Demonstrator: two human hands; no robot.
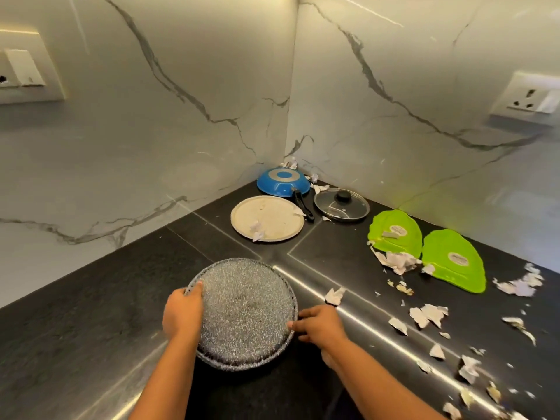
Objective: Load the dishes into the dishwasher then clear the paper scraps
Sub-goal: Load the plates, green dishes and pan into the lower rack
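A round grey speckled pan (247, 310) lies upside down near the counter's front. My left hand (181, 313) grips its left rim and my right hand (319, 325) grips its right rim. Farther back lie a beige plate (268, 219) with a few scraps on it, an upturned blue frying pan (283, 180) with a black handle, and a glass lid (341, 205). Two green leaf-shaped plates (395, 237) (454, 262) lie upside down at the right. Torn paper scraps (428, 315) are strewn over the right side of the counter.
The black stone counter (91, 313) fills a corner between two marble walls. A wall socket (528, 98) sits on the right wall and a switch plate (24, 69) on the left wall. More scraps (291, 163) lie in the corner behind the blue pan.
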